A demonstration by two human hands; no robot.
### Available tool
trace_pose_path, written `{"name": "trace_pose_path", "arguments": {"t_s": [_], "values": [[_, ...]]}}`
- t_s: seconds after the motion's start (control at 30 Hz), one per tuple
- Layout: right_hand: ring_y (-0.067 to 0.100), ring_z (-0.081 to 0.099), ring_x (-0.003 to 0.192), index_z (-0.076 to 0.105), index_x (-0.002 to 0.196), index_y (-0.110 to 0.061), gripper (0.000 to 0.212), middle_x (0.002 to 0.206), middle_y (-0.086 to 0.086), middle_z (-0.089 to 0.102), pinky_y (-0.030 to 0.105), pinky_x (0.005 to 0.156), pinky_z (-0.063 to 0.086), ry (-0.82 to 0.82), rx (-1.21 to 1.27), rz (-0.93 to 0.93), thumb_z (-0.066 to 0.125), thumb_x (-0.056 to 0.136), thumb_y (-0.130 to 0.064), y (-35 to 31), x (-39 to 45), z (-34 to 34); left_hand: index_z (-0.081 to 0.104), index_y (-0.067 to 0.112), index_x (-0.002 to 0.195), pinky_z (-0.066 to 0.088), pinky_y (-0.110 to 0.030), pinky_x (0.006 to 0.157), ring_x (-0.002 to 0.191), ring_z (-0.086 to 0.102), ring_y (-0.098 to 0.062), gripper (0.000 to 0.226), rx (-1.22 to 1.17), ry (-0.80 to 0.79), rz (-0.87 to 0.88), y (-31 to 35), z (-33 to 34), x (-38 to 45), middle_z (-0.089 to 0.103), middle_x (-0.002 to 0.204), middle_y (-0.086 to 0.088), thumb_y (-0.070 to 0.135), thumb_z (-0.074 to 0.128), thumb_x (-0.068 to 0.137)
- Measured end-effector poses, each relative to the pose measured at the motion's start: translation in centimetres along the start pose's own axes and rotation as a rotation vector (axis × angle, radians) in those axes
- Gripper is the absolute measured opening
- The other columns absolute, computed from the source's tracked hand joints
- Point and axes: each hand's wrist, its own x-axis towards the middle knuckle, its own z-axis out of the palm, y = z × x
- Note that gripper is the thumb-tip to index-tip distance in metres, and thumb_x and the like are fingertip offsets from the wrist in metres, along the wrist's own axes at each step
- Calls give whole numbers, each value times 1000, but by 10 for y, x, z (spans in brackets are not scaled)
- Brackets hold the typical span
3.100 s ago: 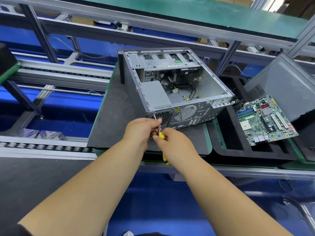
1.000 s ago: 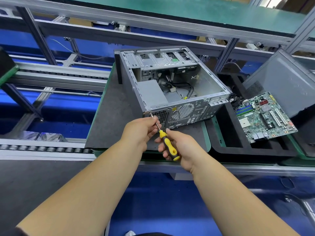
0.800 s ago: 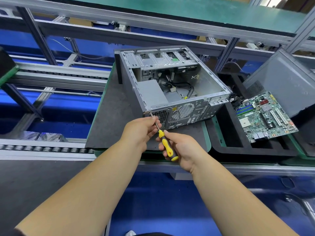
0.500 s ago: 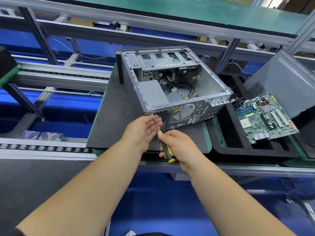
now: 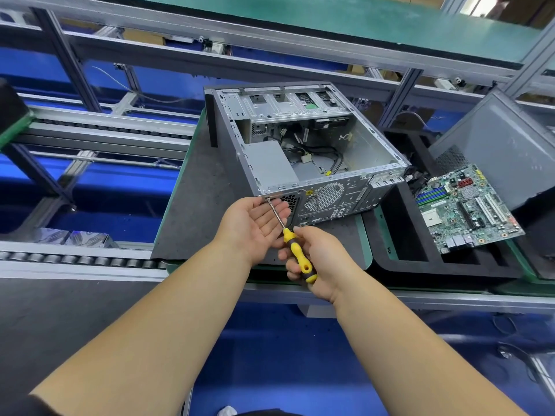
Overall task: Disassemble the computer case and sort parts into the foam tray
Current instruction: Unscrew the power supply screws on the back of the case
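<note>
An open grey computer case (image 5: 303,151) lies on a dark mat, with cables and a grey power supply box (image 5: 268,168) inside. My right hand (image 5: 319,259) grips a yellow-and-black screwdriver (image 5: 295,253), whose tip sits on a screw at the case's near left rear corner. My left hand (image 5: 255,223) is held palm up with relaxed fingers, right under the shaft and below that screw. To the right, a black foam tray (image 5: 405,253) holds a green motherboard (image 5: 465,208).
A grey side panel (image 5: 504,148) leans at the far right behind the motherboard. Roller conveyor rails (image 5: 78,259) run along the left. Aluminium frame beams and a green shelf (image 5: 330,16) span the back. Blue floor shows below the bench edge.
My left hand has let go of the screwdriver shaft and turned palm up under the screw. The right hand slid back slightly along the handle, tip still at the corner screw.
</note>
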Motion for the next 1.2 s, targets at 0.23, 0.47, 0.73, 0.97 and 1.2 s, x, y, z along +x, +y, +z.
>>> {"name": "trace_pose_path", "arguments": {"t_s": [0.23,0.47,0.73,0.97,1.2], "values": [[12,47,44,64,89,-7,29,61,3,58,22,43,41,20,-107,-58,52,102,-30,3,3,-1,67,-3,104,57,-30,76,88,74,-22,32,-3,24,-19,3,2,0,75,98,-14,22,48,96],[8,48,46,54,85,-15,19,58,-4,48,21,43,40,62,-207,-119,64,96,-26,7,5,1,67,-2,103,57,-29,73,84,74,-21,30,11,38,-18,3,2,1,75,96,-14,21,48,96],[9,44,47,58,90,-11,21,65,1,48,21,45,39,0,-126,-38,66,94,-30,3,4,6,68,0,99,57,-28,69,80,75,-21,28,35,63,-15,1,4,3,76,93,-13,21,51,96],[11,50,54,62,101,2,28,78,10,57,21,52,44,-49,20,5,45,104,-21,-2,-5,0,69,3,96,57,-24,58,71,74,-17,23,63,106,4,1,7,-1,76,85,-9,19,53,94],[10,49,46,60,90,-7,22,79,7,63,22,44,41,-20,-80,-46,51,102,-23,0,-5,1,68,4,93,56,-23,58,67,73,-15,19,75,117,3,2,9,-3,76,80,-7,17,53,94]]}}
